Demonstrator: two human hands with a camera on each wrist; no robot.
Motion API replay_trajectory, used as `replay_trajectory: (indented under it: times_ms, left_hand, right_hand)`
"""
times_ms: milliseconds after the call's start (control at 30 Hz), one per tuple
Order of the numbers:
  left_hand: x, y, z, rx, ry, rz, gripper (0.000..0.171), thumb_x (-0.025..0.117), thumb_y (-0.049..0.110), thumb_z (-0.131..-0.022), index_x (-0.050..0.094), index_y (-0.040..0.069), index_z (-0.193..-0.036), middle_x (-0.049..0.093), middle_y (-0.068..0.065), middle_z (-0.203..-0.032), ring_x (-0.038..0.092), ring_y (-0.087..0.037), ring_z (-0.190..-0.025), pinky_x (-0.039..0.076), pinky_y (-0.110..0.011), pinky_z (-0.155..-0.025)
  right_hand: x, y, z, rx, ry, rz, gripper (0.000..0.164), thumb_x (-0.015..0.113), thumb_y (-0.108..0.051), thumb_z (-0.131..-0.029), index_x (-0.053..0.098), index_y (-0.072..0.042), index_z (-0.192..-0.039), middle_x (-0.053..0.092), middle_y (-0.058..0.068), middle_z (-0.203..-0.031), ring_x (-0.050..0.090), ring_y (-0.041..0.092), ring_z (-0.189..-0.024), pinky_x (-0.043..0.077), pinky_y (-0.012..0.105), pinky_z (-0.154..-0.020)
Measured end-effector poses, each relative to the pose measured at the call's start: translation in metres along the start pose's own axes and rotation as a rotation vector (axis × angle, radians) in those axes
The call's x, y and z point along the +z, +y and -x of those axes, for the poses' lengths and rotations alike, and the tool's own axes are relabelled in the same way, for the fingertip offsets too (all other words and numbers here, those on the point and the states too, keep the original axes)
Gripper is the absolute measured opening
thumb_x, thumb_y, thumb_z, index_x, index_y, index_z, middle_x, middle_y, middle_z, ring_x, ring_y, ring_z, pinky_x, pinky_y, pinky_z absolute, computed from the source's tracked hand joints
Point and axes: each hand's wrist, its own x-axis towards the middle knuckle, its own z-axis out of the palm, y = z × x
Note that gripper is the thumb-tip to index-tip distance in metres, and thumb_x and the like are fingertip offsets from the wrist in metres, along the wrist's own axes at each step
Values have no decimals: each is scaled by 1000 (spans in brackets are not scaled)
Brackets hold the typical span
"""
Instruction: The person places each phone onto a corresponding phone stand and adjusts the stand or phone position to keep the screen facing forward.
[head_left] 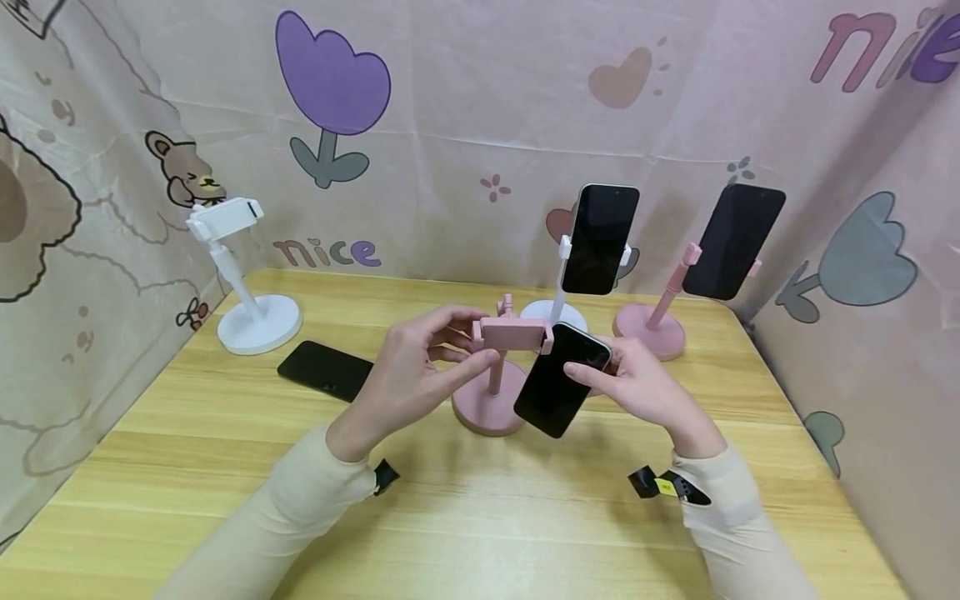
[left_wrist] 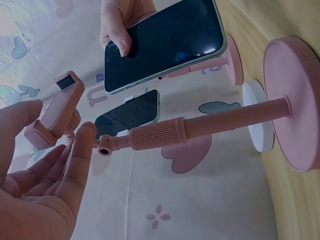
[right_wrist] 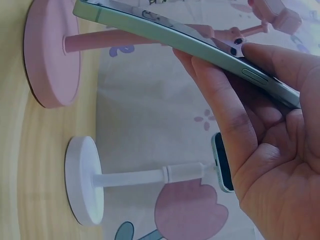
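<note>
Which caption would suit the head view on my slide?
The right hand holds a phone beside an empty pink stand, the left hand close to its clamp.

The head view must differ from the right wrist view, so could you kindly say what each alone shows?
Only the head view shows the flat-lying smartphone and the leftmost white phone stand, its holder empty.
Only the right wrist view shows the long button on the side of the held smartphone.
Both show the right hand gripping that phone, the nearest pink phone stand, a white phone stand bearing another smartphone, and the wooden table.
</note>
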Motion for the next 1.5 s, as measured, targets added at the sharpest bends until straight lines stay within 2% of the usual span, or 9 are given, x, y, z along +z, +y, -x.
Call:
replay_trajectory:
  times_ms: [267,433,533,667,767,867,1000,1200,1500]
  left_hand:
    - [0,1,-2,55,36,33,33,85,15,-94,74,9,-125,79,-4,-106,75,-12,-91,68,-27,-80]
    - [-1,2,-3,98,61,53,31,85,12,-94,75,7,-123,79,-5,-104,76,-13,-89,68,-28,-78]
    - [0,2,-3,111,67,58,29,85,10,-93,76,7,-121,79,-6,-103,76,-14,-87,68,-27,-77]
    - [0,2,-3,110,69,55,28,85,9,-93,76,6,-119,80,-6,-102,76,-13,-87,68,-27,-78]
    - [0,2,-3,111,69,58,27,85,9,-93,76,6,-119,79,-6,-101,76,-14,-86,68,-27,-78]
    - [0,1,-3,111,71,61,27,85,8,-93,77,5,-118,79,-6,-101,76,-13,-86,68,-27,-78]
    - [-1,0,-3,112,73,66,28,86,8,-92,77,5,-118,80,-7,-102,76,-13,-87,68,-27,-79]
    - [-1,0,-3,111,70,70,27,86,8,-92,77,5,-118,80,-7,-104,77,-14,-89,68,-27,-79]
    - [-1,0,-5,111,58,73,26,85,10,-93,77,5,-118,80,-6,-103,76,-13,-88,68,-27,-79]
  right_hand:
    - [-11,-2,3,-27,51,15,12,71,-6,-102,74,4,-108,79,17,-100,74,6,-83,67,31,-73]
    - [-17,-3,7,-81,100,14,11,71,-3,-101,75,3,-110,80,-2,-97,74,6,-81,67,28,-73]
    - [-22,-4,8,-145,131,-12,17,70,2,-100,75,4,-116,76,-11,-105,75,7,-87,68,28,-75]
    - [-28,-5,11,-165,185,-4,23,69,3,-100,72,4,-123,71,-13,-114,75,6,-92,67,25,-78]
    - [-32,-8,15,-147,235,21,22,69,2,-101,73,2,-123,76,-17,-111,74,3,-88,63,19,-78]
    - [-35,-13,18,-166,295,-10,20,69,5,-99,77,-4,-115,79,-15,-102,73,2,-83,60,16,-75]
    - [-38,-20,20,-223,390,-117,31,68,14,-94,79,-9,-111,81,-9,-100,73,1,-83,61,14,-74]
    - [-45,-31,21,-296,504,-237,30,66,18,-93,79,0,-114,83,-2,-103,75,3,-88,60,14,-81]
    - [-54,-44,20,-384,557,-304,24,66,17,-93,77,6,-110,83,1,-100,74,6,-85,60,16,-79]
